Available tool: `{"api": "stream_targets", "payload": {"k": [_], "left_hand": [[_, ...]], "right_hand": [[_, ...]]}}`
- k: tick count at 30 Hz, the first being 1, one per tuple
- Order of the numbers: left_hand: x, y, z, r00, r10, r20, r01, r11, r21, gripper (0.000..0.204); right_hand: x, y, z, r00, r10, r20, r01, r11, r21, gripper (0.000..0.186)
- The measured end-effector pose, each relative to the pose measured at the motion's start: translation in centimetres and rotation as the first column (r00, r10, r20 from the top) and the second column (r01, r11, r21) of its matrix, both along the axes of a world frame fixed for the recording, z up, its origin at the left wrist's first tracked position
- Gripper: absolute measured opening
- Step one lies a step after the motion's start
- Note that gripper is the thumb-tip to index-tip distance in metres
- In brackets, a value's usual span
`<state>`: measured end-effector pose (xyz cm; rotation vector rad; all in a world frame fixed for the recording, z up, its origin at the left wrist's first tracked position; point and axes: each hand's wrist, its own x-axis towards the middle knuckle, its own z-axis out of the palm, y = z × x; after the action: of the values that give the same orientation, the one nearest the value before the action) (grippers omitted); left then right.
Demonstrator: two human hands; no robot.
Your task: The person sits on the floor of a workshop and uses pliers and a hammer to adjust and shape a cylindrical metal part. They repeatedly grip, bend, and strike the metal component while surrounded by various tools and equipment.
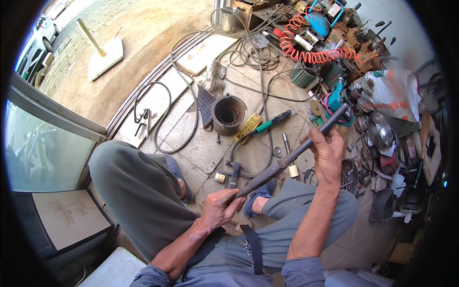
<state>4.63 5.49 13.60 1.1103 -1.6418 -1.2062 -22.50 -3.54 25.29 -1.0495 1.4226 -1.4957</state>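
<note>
A long dark metal shaft with stepped thicknesses slants across my lap, rising to the right. My left hand is closed around its lower end. Further up, my right hand grips the shaft near its other end, palm toward me. On the floor beyond stands a round metal housing with a slotted bore, like a motor part. Beside it lie a yellow perforated metal piece and a green and black handled tool on a cable. A claw hammer lies between my feet.
Black cables loop over the tiles. An orange coiled air hose, a teal power tool and piled metal parts crowd the right side. A steel bowl sits there too. At left stand a glass door and a post on a base.
</note>
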Motion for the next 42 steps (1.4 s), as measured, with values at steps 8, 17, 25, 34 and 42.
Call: {"api": "stream_targets", "payload": {"k": [8, 17, 25, 34, 42], "left_hand": [[0.0, 0.2, -0.1, 0.999, -0.020, -0.027, 0.022, 0.997, 0.070, 0.019], [0.3, 0.0, 0.4, 0.999, -0.046, 0.021, 0.044, 0.996, 0.072, 0.019], [-0.4, 0.1, 0.1, 1.000, 0.001, 0.003, -0.001, 0.999, 0.041, 0.019], [-0.4, 0.8, -0.7, 1.000, 0.004, -0.008, -0.002, 0.970, 0.242, 0.017], [-1.5, -0.3, 1.7, 0.972, -0.127, 0.197, 0.088, 0.976, 0.197, 0.028]], "right_hand": [[-1.6, 0.3, -0.2, 0.996, 0.066, 0.067, -0.068, 0.997, 0.035, 0.028], [0.0, 0.4, 1.3, 0.926, 0.135, 0.354, -0.148, 0.989, 0.009, 0.022], [0.1, -0.5, -0.9, 0.985, -0.018, 0.172, 0.016, 1.000, 0.014, 0.018], [0.5, -1.6, -3.7, 0.801, 0.066, 0.595, -0.129, 0.990, 0.064, 0.032], [-0.7, -2.2, -4.1, 0.684, -0.302, 0.664, 0.204, 0.953, 0.223, 0.036]]}}
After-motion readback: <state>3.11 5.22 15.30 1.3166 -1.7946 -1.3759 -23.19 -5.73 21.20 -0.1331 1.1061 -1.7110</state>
